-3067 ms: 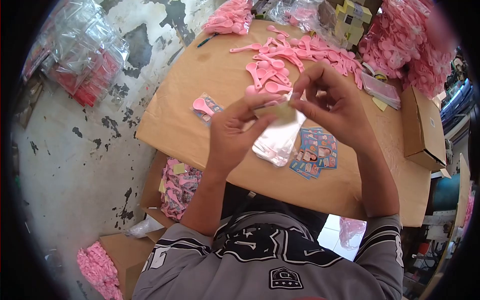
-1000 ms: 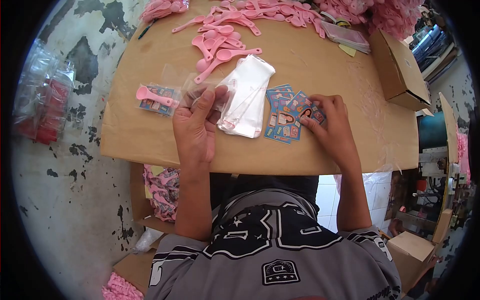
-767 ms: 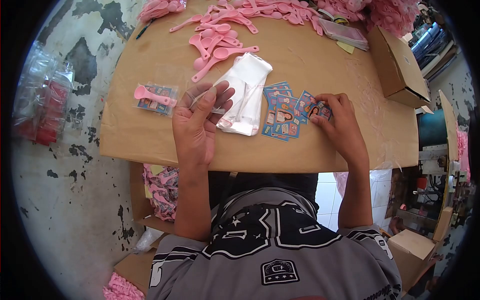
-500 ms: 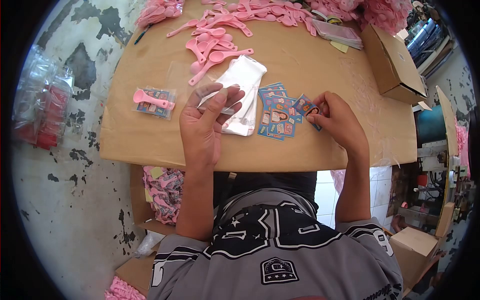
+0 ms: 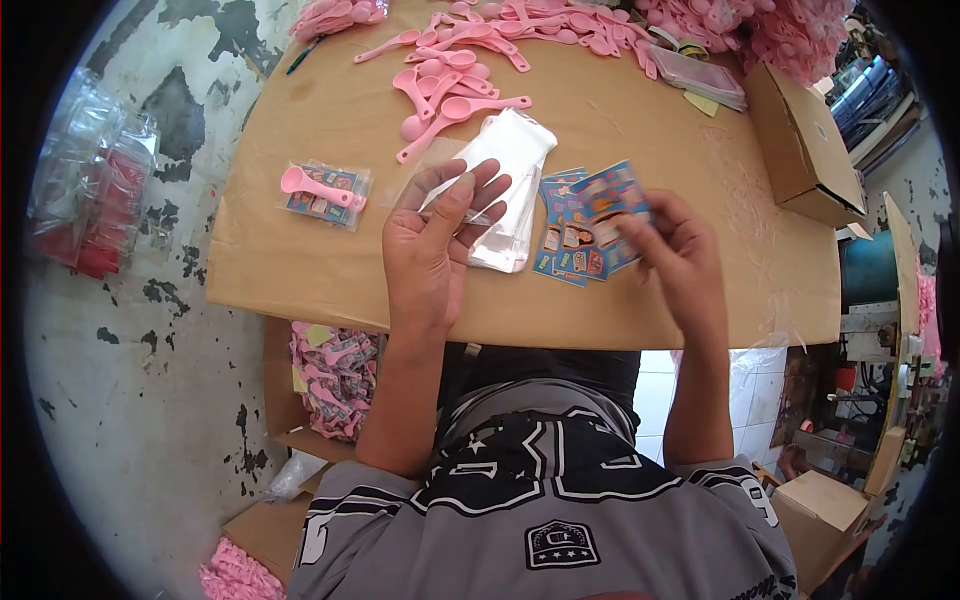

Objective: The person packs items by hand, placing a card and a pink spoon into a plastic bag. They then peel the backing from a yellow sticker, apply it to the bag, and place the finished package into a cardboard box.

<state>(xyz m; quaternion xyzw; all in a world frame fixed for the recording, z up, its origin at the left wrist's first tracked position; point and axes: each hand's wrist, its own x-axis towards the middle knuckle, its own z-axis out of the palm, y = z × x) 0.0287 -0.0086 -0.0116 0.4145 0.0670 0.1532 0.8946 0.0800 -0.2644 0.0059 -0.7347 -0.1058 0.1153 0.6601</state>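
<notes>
Nearest, under the table's near edge at the left, an open carton (image 5: pixel 290 400) holds packed pink spoons. Over the cardboard-covered table (image 5: pixel 290 280), the left hand (image 5: pixel 432 255) is half closed, with the thumb pressed toward the fingers and 1 clear bag (image 5: pixel 440 183) pinched between them. This bag is lifted off the table, just left of the stack of clear bags (image 5: pixel 518 155). The right hand (image 5: pixel 680 255) has thumb and fingertips closed on 1 printed card (image 5: pixel 608 195), held tilted above the pile of printed cards (image 5: pixel 565 250) that lies just right of the stack. Well to the left lies a packed bag (image 5: pixel 325 190) with 1 pink spoon and a card inside. Farther off, loose pink spoons (image 5: pixel 450 85) are scattered, the nearest just beside the stack's far end. At the far right sit a cardboard box (image 5: pixel 805 140), flat clear packets (image 5: pixel 710 78) and a heap of pink spoons (image 5: pixel 790 30)
</notes>
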